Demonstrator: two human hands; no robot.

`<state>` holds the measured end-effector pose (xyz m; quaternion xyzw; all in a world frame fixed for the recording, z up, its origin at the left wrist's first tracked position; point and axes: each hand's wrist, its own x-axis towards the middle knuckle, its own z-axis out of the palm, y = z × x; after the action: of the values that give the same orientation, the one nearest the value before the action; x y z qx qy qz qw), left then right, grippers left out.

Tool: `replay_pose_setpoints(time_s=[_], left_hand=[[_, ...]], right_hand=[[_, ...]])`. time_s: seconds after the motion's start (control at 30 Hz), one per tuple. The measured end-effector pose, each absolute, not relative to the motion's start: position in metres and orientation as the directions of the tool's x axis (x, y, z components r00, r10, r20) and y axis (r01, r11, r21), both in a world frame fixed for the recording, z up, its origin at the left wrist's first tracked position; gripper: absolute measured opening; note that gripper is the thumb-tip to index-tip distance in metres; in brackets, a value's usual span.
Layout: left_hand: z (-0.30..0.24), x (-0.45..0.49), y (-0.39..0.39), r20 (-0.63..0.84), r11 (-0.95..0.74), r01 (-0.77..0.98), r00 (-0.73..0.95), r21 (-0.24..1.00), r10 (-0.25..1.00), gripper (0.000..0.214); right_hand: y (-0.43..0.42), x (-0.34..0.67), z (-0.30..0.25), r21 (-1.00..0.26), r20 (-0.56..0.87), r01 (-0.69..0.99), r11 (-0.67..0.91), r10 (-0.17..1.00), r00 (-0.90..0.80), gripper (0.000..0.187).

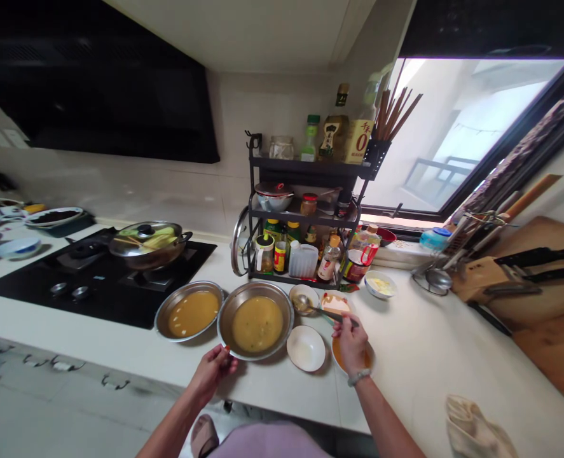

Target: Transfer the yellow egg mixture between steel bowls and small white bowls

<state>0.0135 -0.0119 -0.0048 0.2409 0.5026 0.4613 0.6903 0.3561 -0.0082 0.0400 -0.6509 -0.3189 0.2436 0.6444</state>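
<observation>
On counter (405,362), two broth bowls (193,313) (257,323) (steel), left grip (213,369) pinching one rim, right grip (351,343) pinching one spoon (327,311).

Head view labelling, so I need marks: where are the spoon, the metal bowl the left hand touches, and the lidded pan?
spoon (303,303): head view, on its scoop end.
metal bowl (255,289): head view, on its far inner wall.
lidded pan (141,259): head view, on its side wall.
</observation>
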Motion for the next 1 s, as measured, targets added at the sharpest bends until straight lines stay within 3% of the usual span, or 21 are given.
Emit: replay_pose_setpoints(time_s=[0.2, 0.7, 0.87, 1.0], left_hand=[[-0.005, 0.014, -0.012, -0.469, 0.459, -0.392, 0.076, 0.797, 0.880, 0.044], [-0.010, 0.012, -0.011, -0.474, 0.460, -0.413, 0.075, 0.786, 0.877, 0.042], [-0.011, 0.012, -0.011, -0.461, 0.451, -0.417, 0.083, 0.789, 0.883, 0.044], [-0.009, 0.013, -0.011, -0.468, 0.453, -0.421, 0.074, 0.786, 0.880, 0.042]], right_hand=[[-0.008, 0.366, 0.045, -0.997, 0.064, 0.010, 0.080, 0.716, 0.695, 0.027], [-0.018, 0.353, 0.081, -0.976, 0.128, -0.045, 0.212, 0.729, 0.672, 0.032], [-0.024, 0.333, 0.082, -0.981, 0.184, 0.053, 0.188, 0.799, 0.572, 0.033], [-0.033, 0.318, 0.078, -0.937, 0.339, 0.229, 0.264, 0.848, 0.408, 0.031]])
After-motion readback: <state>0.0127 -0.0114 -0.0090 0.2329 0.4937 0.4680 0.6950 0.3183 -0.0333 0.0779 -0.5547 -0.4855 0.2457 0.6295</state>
